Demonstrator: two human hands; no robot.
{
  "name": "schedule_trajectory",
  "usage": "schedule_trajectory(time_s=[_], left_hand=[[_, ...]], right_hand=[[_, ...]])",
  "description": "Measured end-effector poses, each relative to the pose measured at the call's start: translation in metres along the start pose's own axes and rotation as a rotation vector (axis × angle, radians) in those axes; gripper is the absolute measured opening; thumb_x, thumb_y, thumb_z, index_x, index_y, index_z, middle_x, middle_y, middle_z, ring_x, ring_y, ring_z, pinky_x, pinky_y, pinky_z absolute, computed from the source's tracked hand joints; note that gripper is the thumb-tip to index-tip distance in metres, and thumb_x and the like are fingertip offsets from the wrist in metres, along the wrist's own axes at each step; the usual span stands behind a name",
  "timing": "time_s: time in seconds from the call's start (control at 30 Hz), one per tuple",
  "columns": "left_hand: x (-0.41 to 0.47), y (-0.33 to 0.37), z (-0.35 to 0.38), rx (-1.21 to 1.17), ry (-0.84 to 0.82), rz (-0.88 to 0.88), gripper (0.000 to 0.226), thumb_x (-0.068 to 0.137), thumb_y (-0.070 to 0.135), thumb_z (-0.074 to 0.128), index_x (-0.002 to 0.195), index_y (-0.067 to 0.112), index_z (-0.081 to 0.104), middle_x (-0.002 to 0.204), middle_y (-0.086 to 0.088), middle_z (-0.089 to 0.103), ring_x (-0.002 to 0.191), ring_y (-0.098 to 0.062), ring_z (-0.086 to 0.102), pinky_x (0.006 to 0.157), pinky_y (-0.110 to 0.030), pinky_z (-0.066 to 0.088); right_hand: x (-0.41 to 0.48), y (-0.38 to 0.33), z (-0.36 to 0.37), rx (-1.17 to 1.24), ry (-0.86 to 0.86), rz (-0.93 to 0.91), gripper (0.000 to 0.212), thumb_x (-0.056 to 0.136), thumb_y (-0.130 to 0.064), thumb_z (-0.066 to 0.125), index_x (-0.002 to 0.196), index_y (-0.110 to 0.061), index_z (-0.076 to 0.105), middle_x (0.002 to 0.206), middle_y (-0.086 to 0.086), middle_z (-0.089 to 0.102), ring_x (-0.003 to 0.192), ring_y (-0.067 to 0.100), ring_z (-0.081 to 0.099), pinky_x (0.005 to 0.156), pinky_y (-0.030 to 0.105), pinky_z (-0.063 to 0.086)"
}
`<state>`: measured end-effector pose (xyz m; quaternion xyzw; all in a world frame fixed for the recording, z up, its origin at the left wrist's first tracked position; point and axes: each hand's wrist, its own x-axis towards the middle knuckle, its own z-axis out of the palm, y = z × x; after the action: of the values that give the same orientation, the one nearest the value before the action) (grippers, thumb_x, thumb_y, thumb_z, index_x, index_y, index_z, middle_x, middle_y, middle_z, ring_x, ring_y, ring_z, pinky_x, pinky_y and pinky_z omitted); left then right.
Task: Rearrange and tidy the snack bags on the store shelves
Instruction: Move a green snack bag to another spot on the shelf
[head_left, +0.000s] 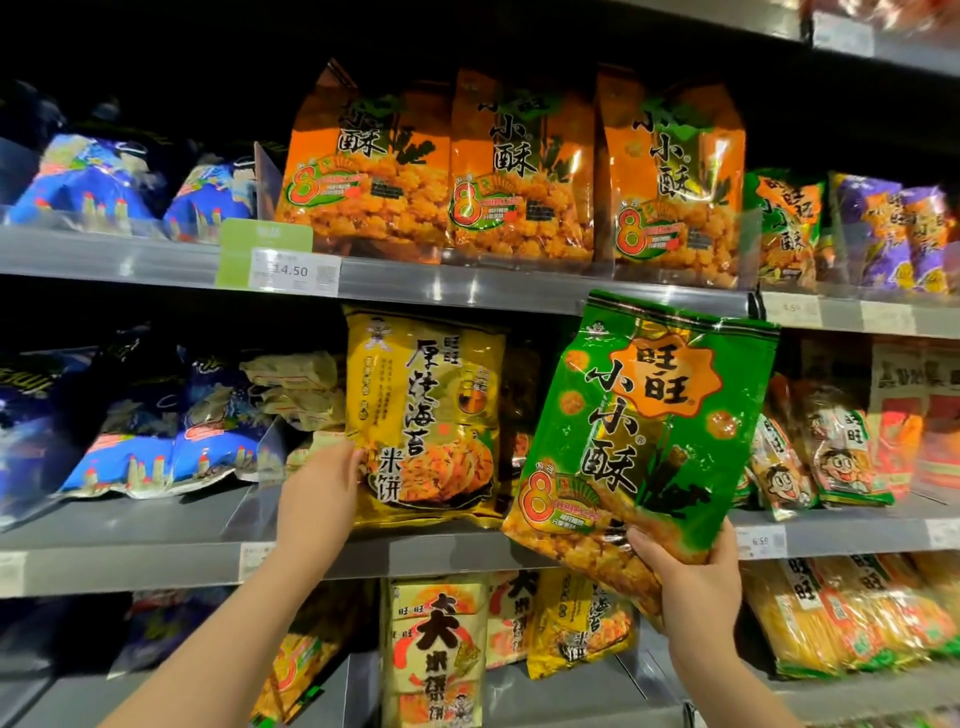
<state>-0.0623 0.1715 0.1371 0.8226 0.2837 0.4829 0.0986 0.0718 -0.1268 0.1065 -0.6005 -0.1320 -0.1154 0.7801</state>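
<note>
Leftmost, glossy blue bags (88, 182) lean back on the top shelf (130, 254), and more blue bags (156, 452) slump on the middle shelf (130, 561), crinkled and puffed. Beside them on the top shelf stand three tall orange bags (519, 166) in a row, upright, behind a price tag (293, 270) clipped to the grey metal edge.

Below, the left hand (322, 493) grasps the lower left edge of a yellow bag (423, 421), which stands upright on the middle shelf; its film is shiny and flat-fronted, printed with round crackers. Pale wrapped packs (296, 384) lie stacked just behind that hand. On the bottom shelf (332, 691) a cream bag (436, 654) stands upright, with another yellow pack (576, 629) just to its right.

Further right, the right hand (691, 582) grips the bottom corner of a green bag (654, 426), thumb on the front and fingers wrapped behind. This bag is off the shelves, held in the air in front of the middle shelf and tilted with its top to the right, its top edge overlapping the upper shelf's rail. Its foil is slick and creased, with an orange burst on the front.

Rightmost, purple bags (893, 234) sit on the top shelf, cartoon-face packs (831, 457) lean on the middle one, and long striped packs (841, 623) lie below.
</note>
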Motion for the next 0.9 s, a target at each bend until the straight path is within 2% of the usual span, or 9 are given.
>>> schedule_trajectory(time_s=[0.07, 0.13, 0.2, 0.27, 0.4, 0.5, 0.63, 0.77, 0.9], left_hand=[[-0.001, -0.016, -0.007, 0.03, 0.045, -0.068, 0.027, 0.099, 0.025, 0.04, 0.086, 0.008, 0.056, 0.076, -0.012, 0.061, 0.067, -0.03, 0.056, 0.056, -0.033, 0.036], [0.001, -0.032, -0.015, 0.062, 0.069, -0.136, 0.03, 0.099, 0.025, 0.039, 0.093, 0.004, 0.06, 0.082, -0.018, 0.065, 0.073, -0.035, 0.06, 0.058, -0.036, 0.039], [0.007, -0.045, -0.022, 0.104, 0.06, -0.193, 0.032, 0.099, 0.022, 0.038, 0.092, -0.002, 0.059, 0.084, -0.024, 0.065, 0.075, -0.038, 0.06, 0.06, -0.039, 0.041], [0.013, -0.053, -0.028, 0.142, 0.04, -0.241, 0.032, 0.099, 0.018, 0.037, 0.089, -0.006, 0.056, 0.083, -0.029, 0.063, 0.075, -0.041, 0.06, 0.061, -0.04, 0.04], [0.016, -0.049, -0.031, 0.174, -0.008, -0.279, 0.02, 0.097, 0.013, 0.042, 0.094, -0.006, 0.049, 0.085, -0.03, 0.063, 0.077, -0.043, 0.06, 0.058, -0.038, 0.035], [0.014, -0.034, -0.033, 0.099, 0.014, -0.288, 0.02, 0.094, 0.016, 0.05, 0.098, 0.0, 0.038, 0.077, -0.024, 0.058, 0.064, -0.034, 0.052, 0.054, -0.036, 0.035], [0.009, -0.009, -0.03, 0.096, 0.039, -0.211, 0.02, 0.091, 0.016, 0.055, 0.093, 0.007, 0.036, 0.072, -0.012, 0.053, 0.06, -0.03, 0.049, 0.052, -0.034, 0.036], [-0.001, 0.014, -0.013, 0.124, -0.062, -0.035, 0.013, 0.093, 0.023, 0.051, 0.092, 0.011, 0.046, 0.077, -0.006, 0.058, 0.065, -0.025, 0.053, 0.056, -0.033, 0.04], [-0.003, 0.032, 0.009, 0.13, -0.17, 0.038, 0.021, 0.096, 0.03, 0.046, 0.089, 0.012, 0.055, 0.073, 0.001, 0.056, 0.066, -0.019, 0.054, 0.055, -0.028, 0.04]], right_hand=[[0.0, 0.0, 0.001, -0.004, -0.008, 0.009, 0.08, 0.068, -0.009, 0.081, 0.136, -0.022, 0.041, 0.113, 0.0, 0.055, 0.102, 0.022, 0.053, 0.089, 0.041, 0.047], [0.0, 0.0, 0.003, 0.011, -0.016, 0.015, 0.079, 0.069, -0.008, 0.08, 0.136, -0.021, 0.04, 0.112, 0.0, 0.053, 0.101, 0.021, 0.052, 0.088, 0.04, 0.047], [-0.001, 0.002, 0.006, 0.03, -0.022, 0.023, 0.08, 0.07, -0.008, 0.079, 0.137, -0.022, 0.039, 0.112, -0.001, 0.053, 0.101, 0.02, 0.052, 0.087, 0.039, 0.048], [-0.003, 0.005, 0.01, 0.033, -0.028, 0.038, 0.081, 0.069, -0.009, 0.081, 0.137, -0.024, 0.039, 0.113, -0.001, 0.054, 0.103, 0.022, 0.054, 0.091, 0.044, 0.049], [-0.005, 0.008, 0.014, 0.028, -0.032, 0.045, 0.081, 0.067, -0.012, 0.082, 0.135, -0.025, 0.04, 0.114, 0.0, 0.056, 0.106, 0.025, 0.056, 0.093, 0.051, 0.049], [-0.004, 0.007, 0.013, 0.031, -0.036, 0.026, 0.077, 0.067, -0.01, 0.081, 0.133, -0.024, 0.043, 0.112, 0.0, 0.056, 0.105, 0.024, 0.056, 0.093, 0.05, 0.049], [-0.003, 0.007, 0.012, 0.021, -0.041, 0.027, 0.075, 0.067, -0.009, 0.082, 0.13, -0.024, 0.045, 0.111, 0.0, 0.059, 0.104, 0.026, 0.058, 0.092, 0.05, 0.05], [-0.002, 0.008, 0.011, 0.009, -0.04, 0.019, 0.075, 0.067, -0.009, 0.082, 0.13, -0.025, 0.045, 0.109, -0.002, 0.058, 0.103, 0.024, 0.058, 0.091, 0.05, 0.05], [0.002, 0.006, 0.006, -0.005, -0.031, 0.026, 0.076, 0.066, -0.011, 0.083, 0.13, -0.026, 0.045, 0.111, 0.001, 0.059, 0.104, 0.026, 0.058, 0.091, 0.051, 0.05]])
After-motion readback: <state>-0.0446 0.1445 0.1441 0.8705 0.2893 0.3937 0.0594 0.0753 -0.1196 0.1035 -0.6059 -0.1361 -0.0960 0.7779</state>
